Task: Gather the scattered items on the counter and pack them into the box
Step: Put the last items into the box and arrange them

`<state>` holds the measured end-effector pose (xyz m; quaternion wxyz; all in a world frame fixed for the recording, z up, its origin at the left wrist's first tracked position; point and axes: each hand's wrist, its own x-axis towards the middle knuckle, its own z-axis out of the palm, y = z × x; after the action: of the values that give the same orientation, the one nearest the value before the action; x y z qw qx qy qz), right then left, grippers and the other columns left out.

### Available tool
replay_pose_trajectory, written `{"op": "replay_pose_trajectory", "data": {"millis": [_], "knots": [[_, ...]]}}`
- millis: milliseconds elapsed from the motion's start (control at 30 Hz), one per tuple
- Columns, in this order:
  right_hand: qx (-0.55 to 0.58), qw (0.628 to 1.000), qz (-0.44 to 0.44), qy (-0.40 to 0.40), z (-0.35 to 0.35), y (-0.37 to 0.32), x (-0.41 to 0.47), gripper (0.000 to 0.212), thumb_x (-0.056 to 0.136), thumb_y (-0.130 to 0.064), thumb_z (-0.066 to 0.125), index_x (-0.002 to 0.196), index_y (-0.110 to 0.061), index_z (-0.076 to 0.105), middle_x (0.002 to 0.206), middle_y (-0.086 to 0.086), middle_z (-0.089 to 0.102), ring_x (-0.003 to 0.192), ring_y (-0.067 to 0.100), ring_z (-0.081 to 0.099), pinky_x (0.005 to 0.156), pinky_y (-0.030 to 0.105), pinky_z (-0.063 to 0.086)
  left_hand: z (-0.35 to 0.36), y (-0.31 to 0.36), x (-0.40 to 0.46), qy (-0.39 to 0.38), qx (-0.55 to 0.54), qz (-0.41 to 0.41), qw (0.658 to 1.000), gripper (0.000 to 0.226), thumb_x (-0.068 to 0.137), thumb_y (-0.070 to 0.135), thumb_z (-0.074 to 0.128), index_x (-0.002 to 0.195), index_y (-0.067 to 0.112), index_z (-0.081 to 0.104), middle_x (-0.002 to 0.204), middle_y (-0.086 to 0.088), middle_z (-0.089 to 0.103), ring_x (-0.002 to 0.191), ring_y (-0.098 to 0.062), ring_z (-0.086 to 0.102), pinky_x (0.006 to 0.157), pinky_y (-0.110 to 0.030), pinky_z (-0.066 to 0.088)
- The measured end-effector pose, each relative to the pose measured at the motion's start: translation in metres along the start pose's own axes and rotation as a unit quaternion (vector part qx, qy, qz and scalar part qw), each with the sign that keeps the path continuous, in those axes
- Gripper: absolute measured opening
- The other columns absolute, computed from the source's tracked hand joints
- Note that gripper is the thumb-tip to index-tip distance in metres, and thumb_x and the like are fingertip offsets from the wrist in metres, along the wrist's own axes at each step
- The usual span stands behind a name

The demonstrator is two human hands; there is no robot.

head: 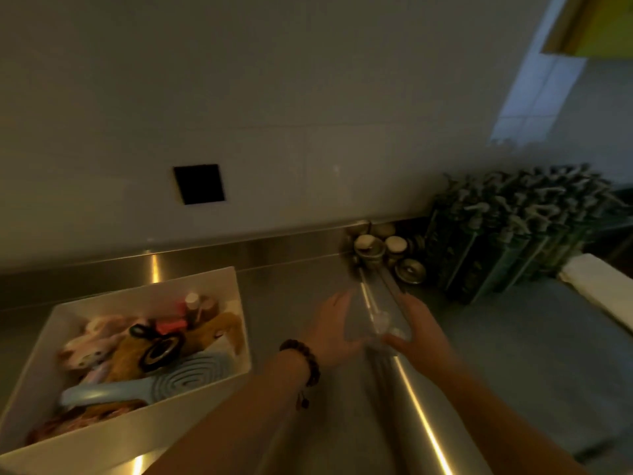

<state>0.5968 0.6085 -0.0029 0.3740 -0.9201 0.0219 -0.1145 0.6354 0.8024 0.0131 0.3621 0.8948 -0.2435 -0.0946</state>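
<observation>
Steel counter: small jars beyond both hands' blurred, unreadable grip.

1. One head-worn view looks forward and down, tilted, at a steel counter against a wall.
2. It sits close above both forearms; a white box lies lower left.

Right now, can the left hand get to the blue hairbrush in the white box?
Probably yes. The blue hairbrush lies on top of the other things in the open white box, with nothing covering it. The left hand hovers just right of the box, though it seems busy with something clear and blurry.
</observation>
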Motion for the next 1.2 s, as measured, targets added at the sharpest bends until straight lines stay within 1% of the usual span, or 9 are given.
{"op": "replay_pose_trajectory", "data": {"millis": [67, 200, 300, 433, 567, 733, 933, 1033, 1200], "knots": [[0.017, 1.0, 0.007, -0.009, -0.005, 0.029, -0.003, 0.072, 0.062, -0.02, 0.086, 0.12, -0.041, 0.051, 0.118, -0.008, 0.056, 0.115, 0.002, 0.047, 0.091, 0.003, 0.03, 0.027, 0.0, 0.023, -0.036, -0.019, -0.032, 0.999, 0.098, 0.077, 0.037, 0.073, 0.148, 0.022, 0.007, 0.155, -0.004, 0.012, 0.141, -0.017, 0.013, 0.103, -0.016, 0.007], [-0.046, 0.989, 0.059, -0.126, 0.005, 0.069, 0.001, 0.097, 0.064, -0.031, 0.084, 0.144, -0.014, 0.031, 0.149, 0.007, 0.033, 0.136, 0.019, 0.032, 0.111, 0.026, 0.025, 0.061, -0.008, 0.063, -0.092, -0.023, -0.107, 0.99, 0.112, 0.071, 0.031, 0.079, 0.148, 0.025, -0.002, 0.157, -0.003, 0.006, 0.142, -0.02, 0.013, 0.105, -0.023, 0.016], [-0.062, 0.987, 0.04, -0.144, 0.017, 0.08, 0.01, 0.09, 0.067, -0.033, 0.081, 0.143, -0.019, 0.034, 0.145, -0.001, 0.037, 0.13, 0.014, 0.038, 0.096, 0.008, 0.019, 0.072, -0.011, 0.084, -0.124, -0.054, -0.142, 0.981, 0.112, 0.072, 0.031, 0.077, 0.148, 0.029, -0.004, 0.155, -0.002, 0.018, 0.138, -0.023, 0.025, 0.097, -0.024, 0.025], [-0.07, 0.985, 0.055, -0.145, 0.028, 0.084, 0.019, 0.061, 0.08, -0.028, 0.07, 0.135, -0.023, 0.043, 0.137, -0.003, 0.046, 0.118, 0.012, 0.048, 0.093, 0.016, 0.031, 0.082, -0.011, 0.095, -0.138, -0.017, -0.122, 0.983, 0.08, 0.081, 0.026, 0.068, 0.146, 0.024, 0.02, 0.146, -0.004, 0.037, 0.131, -0.024, 0.038, 0.101, -0.028, 0.031], [-0.08, 0.983, 0.04, -0.157, 0.027, 0.087, 0.023, 0.062, 0.081, -0.029, 0.069, 0.137, -0.018, 0.043, 0.139, 0.001, 0.045, 0.124, 0.016, 0.044, 0.103, 0.024, 0.032, 0.081, -0.01, 0.095, -0.101, -0.001, -0.107, 0.989, 0.04, 0.078, 0.024, 0.07, 0.112, 0.02, 0.049, 0.111, -0.002, 0.057, 0.102, -0.024, 0.055, 0.086, -0.037, 0.047], [-0.057, 0.99, 0.002, -0.132, 0.017, 0.065, 0.038, 0.066, 0.079, -0.029, 0.073, 0.136, -0.017, 0.044, 0.141, 0.002, 0.044, 0.127, 0.017, 0.042, 0.099, 0.017, 0.024, 0.053, -0.008, 0.076, -0.059, -0.067, -0.127, 0.988, 0.06, 0.064, 0.032, 0.082, 0.112, 0.021, 0.047, 0.11, 0.004, 0.054, 0.098, -0.015, 0.052, 0.077, -0.031, 0.047], [-0.016, 0.99, -0.088, -0.112, 0.014, -0.029, 0.077, 0.067, 0.074, -0.037, 0.076, 0.132, -0.024, 0.046, 0.132, -0.003, 0.049, 0.108, 0.003, 0.044, 0.084, 0.016, 0.037, -0.055, 0.001, 0.038, 0.084, -0.05, -0.059, 0.993, 0.059, 0.063, 0.03, 0.084, 0.109, 0.021, 0.048, 0.107, 0.004, 0.056, 0.097, -0.013, 0.055, 0.085, -0.032, 0.05], [-0.001, 0.983, -0.138, -0.122, 0.031, -0.086, 0.085, 0.066, 0.075, -0.04, 0.074, 0.133, -0.025, 0.045, 0.131, -0.003, 0.049, 0.114, 0.01, 0.047, 0.092, 0.027, 0.043, -0.114, -0.008, 0.003, 0.131, -0.023, -0.049, 0.99, 0.061, 0.063, 0.032, 0.083, 0.112, 0.021, 0.049, 0.103, 0.008, 0.056, 0.094, -0.007, 0.056, 0.081, -0.025, 0.049], [0.005, 0.96, -0.229, -0.16, 0.086, -0.161, 0.078, 0.066, 0.078, -0.038, 0.072, 0.135, -0.02, 0.044, 0.133, -0.001, 0.048, 0.122, 0.014, 0.04, 0.097, 0.023, 0.03, -0.183, -0.055, -0.065, 0.19, 0.011, -0.088, 0.978, 0.053, 0.065, 0.035, 0.082, 0.106, 0.031, 0.048, 0.095, 0.016, 0.055, 0.086, 0.001, 0.054, 0.066, -0.014, 0.041]]}}
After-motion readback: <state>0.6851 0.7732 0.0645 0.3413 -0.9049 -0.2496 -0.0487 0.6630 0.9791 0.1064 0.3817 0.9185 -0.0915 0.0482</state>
